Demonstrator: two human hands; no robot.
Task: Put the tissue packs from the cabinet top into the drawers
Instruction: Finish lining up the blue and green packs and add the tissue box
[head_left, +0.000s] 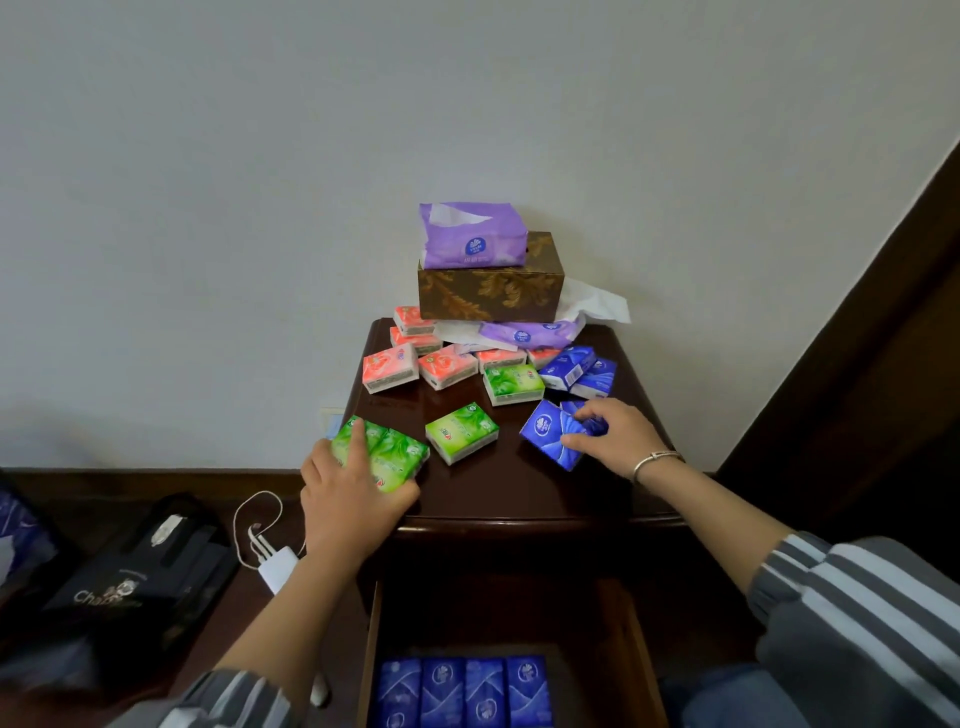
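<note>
Dark wooden cabinet top (519, 499) against a pale wall, strewn with small tissue packs. Left hand (348, 499) laid over two green packs (392, 457) at the front left corner, index finger stretched across them, thumb under the near edge; grip closed around them or merely pressing down, cannot tell. Right hand (615, 439) curled narrowly onto a blue pack (545, 431) at the front right, thumb at its near edge, fingers over the far end; a second blue pack partly hidden beneath the fingers. Silver bracelet (655, 460) on that wrist, striped grey sleeves (852, 603) cut off at the frame's edge.

Between the hands, a single green pack (461, 431) lying free. Farther back, another green pack (513, 383), two more blue packs (576, 370) touching each other, and a scatter of coral-pink packs (410, 358), some half tucked under a flattened purple tissue bag (530, 332). Behind, a brown leaf-patterned tissue box (491, 291) with a fuller purple bag (472, 234) on top; loose white tissue (597, 301) poking out at its right.

Below, an open drawer (371, 649) holding a row of four blue packs (465, 688), lower ends cropped away. On the floor at left, a white charger with cable (275, 569) and a dark bag (140, 571), lettering only partly legible.
</note>
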